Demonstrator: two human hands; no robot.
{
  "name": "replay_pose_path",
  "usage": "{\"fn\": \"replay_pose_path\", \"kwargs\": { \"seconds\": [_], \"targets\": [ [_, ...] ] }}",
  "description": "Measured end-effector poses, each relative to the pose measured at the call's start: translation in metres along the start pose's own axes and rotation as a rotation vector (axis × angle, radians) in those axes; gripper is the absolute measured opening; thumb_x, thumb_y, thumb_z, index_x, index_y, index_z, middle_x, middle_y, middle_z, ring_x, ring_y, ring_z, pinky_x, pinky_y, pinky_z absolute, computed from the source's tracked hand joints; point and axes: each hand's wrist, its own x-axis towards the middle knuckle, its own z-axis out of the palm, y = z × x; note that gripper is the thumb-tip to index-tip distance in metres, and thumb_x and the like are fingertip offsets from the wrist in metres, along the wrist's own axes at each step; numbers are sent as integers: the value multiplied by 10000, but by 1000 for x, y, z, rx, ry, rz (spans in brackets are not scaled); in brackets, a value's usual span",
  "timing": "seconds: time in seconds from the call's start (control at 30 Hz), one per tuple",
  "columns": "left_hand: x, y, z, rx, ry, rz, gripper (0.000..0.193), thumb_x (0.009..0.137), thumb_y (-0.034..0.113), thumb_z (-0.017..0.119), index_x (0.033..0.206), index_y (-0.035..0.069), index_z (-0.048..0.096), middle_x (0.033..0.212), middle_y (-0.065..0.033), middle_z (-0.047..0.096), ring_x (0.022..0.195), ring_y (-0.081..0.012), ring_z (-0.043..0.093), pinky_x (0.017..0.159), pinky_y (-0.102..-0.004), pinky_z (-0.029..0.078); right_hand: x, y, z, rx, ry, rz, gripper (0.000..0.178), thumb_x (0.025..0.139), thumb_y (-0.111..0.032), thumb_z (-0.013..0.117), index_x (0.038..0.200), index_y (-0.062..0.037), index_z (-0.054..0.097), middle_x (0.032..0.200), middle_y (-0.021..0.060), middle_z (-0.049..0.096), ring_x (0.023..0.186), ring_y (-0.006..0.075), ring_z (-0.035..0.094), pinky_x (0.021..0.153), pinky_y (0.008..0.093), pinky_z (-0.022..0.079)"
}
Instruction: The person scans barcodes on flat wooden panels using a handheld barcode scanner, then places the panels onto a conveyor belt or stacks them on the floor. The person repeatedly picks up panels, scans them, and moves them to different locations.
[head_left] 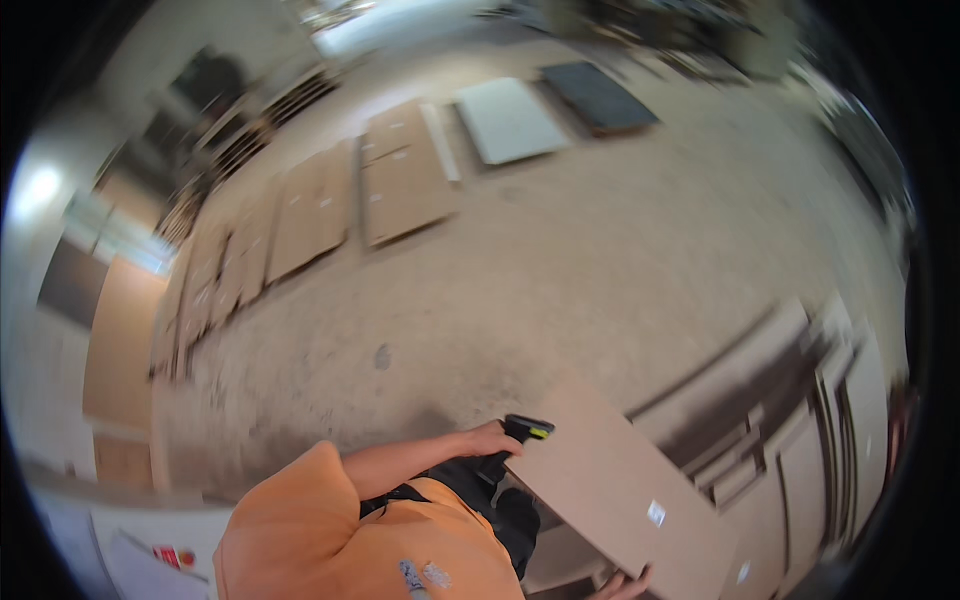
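Note:
My left hand [490,440] is wrapped round a black handheld scanner [520,432] with a yellow-green patch. It sits right at the far-left corner of a flat brown board [610,470]; whether it also touches the board I cannot tell. The board slants across in front of me to the right and carries a small white label [656,513]. At the lower edge of the picture, my right hand [625,586] grips the board's near edge, its fingertips showing on the face. Most of that hand is cut off.
More brown boards [780,500] stand or lie stacked at the right. Across the concrete floor lie several brown panel stacks [405,180], a white panel [510,120] and a dark panel [600,97]. Pallets [300,97] are at the far left. A tall brown sheet [122,345] leans at the left.

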Motion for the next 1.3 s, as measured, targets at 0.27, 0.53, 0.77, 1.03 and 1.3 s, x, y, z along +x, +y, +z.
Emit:
{"fn": "replay_pose_path", "kwargs": {
  "seconds": [0.27,0.53,0.77,1.03,1.3],
  "targets": [
    [-109,-65,-236,-362,134,102,245,794,316,729,743,100,625,660,14,558,565,-82,504,499,-268,369,-94,125,144,-372,-127,261,350,1003,-422,463,1087,-111,600,874,56,638,767,231,571,698,390,457],
    [-241,-172,-435,-709,385,139,309,792,439,674,702,169,553,528,56,445,366,-68,366,349,-250,232,-158,326,327,-838,-436,150,401,972,-319,512,1224,-13,567,1148,128,636,1062,275,579,931,413,456],
    [-358,-285,-543,-1019,811,232,294,809,411,690,829,123,636,558,53,479,376,-65,388,349,-247,245,-273,555,499,-712,-691,476,459,961,-216,458,1347,32,464,1319,181,556,1237,308,538,1057,450,442],
    [-476,-387,-614,-1545,1193,94,346,791,320,727,1020,87,611,785,-9,584,662,-133,576,562,-288,479,-468,853,637,-1162,-863,629,410,853,-136,580,1248,-39,527,1181,126,610,1064,282,612,860,417,527],
    [-599,-467,-617,-1843,1645,50,364,732,289,724,983,53,607,757,-55,620,702,-195,623,636,-344,526,-756,1104,653,-1429,-1219,843,393,810,-64,611,1197,-21,555,1141,105,626,1055,269,617,891,422,517]
  ]
}}
